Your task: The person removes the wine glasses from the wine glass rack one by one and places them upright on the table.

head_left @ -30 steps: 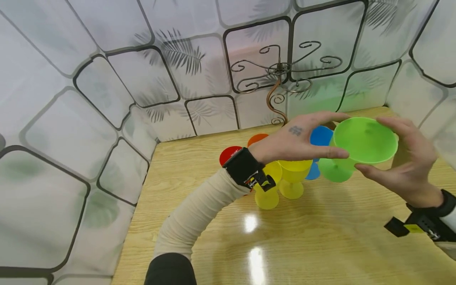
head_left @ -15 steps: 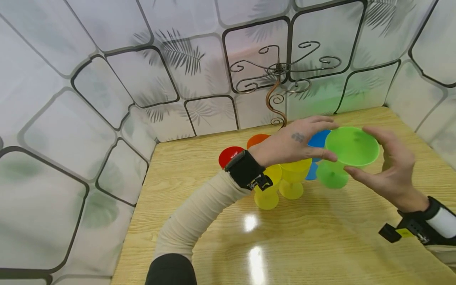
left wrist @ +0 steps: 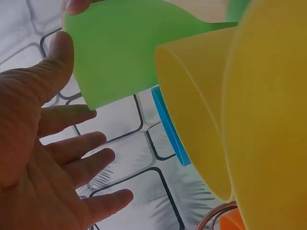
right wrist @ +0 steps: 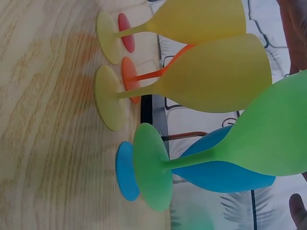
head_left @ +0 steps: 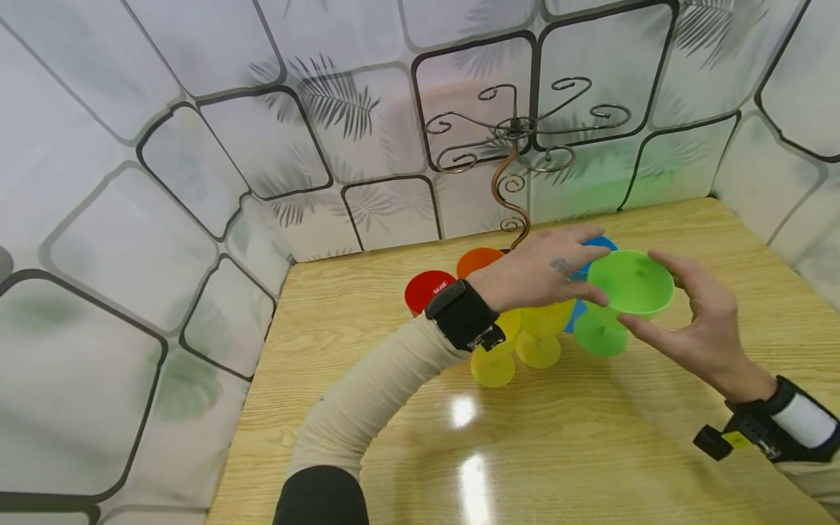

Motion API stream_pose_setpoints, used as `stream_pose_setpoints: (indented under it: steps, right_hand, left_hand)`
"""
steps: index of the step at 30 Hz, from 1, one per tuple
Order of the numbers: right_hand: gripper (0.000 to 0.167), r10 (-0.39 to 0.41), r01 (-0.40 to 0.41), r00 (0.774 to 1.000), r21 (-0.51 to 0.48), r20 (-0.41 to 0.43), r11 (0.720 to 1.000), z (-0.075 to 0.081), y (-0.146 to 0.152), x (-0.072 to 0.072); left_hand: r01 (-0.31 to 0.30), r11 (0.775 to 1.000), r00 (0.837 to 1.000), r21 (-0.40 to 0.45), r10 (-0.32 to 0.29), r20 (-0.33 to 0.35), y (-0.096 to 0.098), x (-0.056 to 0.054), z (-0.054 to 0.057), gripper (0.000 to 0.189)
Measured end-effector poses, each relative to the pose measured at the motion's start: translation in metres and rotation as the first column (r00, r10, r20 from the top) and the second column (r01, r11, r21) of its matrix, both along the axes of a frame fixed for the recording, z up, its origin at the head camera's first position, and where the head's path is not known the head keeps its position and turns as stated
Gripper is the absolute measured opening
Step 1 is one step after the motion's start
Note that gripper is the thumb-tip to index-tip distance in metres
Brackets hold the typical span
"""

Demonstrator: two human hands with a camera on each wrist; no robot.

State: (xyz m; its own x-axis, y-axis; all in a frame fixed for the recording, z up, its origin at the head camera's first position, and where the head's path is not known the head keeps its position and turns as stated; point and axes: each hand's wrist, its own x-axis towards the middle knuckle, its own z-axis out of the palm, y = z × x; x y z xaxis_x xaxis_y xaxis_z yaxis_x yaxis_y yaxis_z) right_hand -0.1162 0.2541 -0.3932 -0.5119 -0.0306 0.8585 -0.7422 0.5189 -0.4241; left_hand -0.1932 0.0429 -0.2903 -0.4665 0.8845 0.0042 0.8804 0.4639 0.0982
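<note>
A green plastic goblet (head_left: 631,283) stands between both hands at the right of the group, bowl upward. My left hand (head_left: 546,264) holds its rim from the left; in the left wrist view thumb and forefinger touch the rim of the green goblet (left wrist: 115,55), and the other fingers stick out. From the right, my right hand (head_left: 707,327) holds the rim between thumb and fingers. In the right wrist view the stem and foot of the green goblet (right wrist: 152,167) show; whether the foot touches the table I cannot tell. A blue goblet (head_left: 607,242) stands just behind it.
Two yellow goblets (head_left: 539,351) stand below my left forearm, with an orange goblet (head_left: 479,261) and a red goblet (head_left: 425,288) behind. Further back rises a scrolled metal stand (head_left: 508,182) before the patterned wall covering (head_left: 387,138). The wooden table (head_left: 564,445) extends toward me.
The green goblet has come down and left toward the other goblets, with both hands still on its rim. The right hand travelled further left; the left hand shifted slightly lower. The other goblets stayed put.
</note>
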Motion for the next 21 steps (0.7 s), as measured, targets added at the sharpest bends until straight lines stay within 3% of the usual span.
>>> stream_pose_setpoints:
  steps: [5,13,21]
  right_hand:
    - [0.099,-0.01,0.008,0.999,0.031,0.044,0.999,-0.012,0.005,-0.001]
    - [0.098,0.078,-0.077,0.986,-0.016,0.146,0.997,-0.025,0.009,-0.003]
    - [0.083,0.101,-0.101,0.968,-0.015,0.228,0.995,-0.035,0.012,-0.004]
  left_hand:
    - [-0.038,0.995,0.999,-0.089,0.04,0.026,0.003,0.0,-0.002,0.075]
    - [-0.085,0.979,0.995,-0.183,0.093,0.034,0.011,0.001,-0.008,0.072]
    - [-0.117,0.963,0.992,-0.243,0.127,0.025,0.013,0.003,-0.009,0.068]
